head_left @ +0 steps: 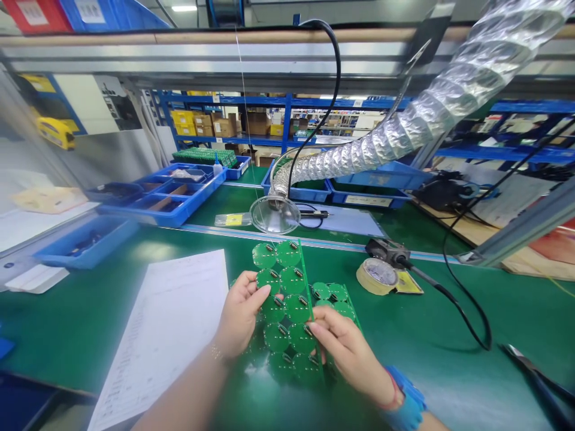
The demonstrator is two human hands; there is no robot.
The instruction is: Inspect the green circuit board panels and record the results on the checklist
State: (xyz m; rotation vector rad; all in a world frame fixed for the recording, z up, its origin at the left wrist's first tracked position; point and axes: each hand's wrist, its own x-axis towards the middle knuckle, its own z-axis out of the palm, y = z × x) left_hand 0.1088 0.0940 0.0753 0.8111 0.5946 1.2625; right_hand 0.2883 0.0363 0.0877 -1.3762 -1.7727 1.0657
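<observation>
1. Holding, two-handed: one green circuit panel (297, 307), raised above the near middle of the green bench (449, 326), its long side running from near to far. Made up of round boards in two columns, a small component on each, and a narrow edge strip (306, 281) along the right.
2. Left hand (239, 314): pinching the panel's left edge, thumb on the upper face, fingers curled behind.
3. Right hand (344, 344): pinching the right edge, lower down, thumb and forefinger closed on the strip. Blue wristband (406, 400) at the wrist.
4. Handling, as judged: light, thin and fairly stiff; smooth-faced, so liable to slide in a loose grip. Fragile where the rounds join, and at the raised components. Best held by the edge strip and the opposite outer edge, thumbs off the components, without bending.
5. Second panel (339, 292): just right of the first, partly hidden by it and the right hand.
6. Paper sheet (177, 326): on the bench, left of the left hand.
7. Tape roll (367, 280): on the bench, far right of the hands.
8. Clear funnel (263, 222): beyond the panel, at the end of a silver duct (404, 129).
</observation>
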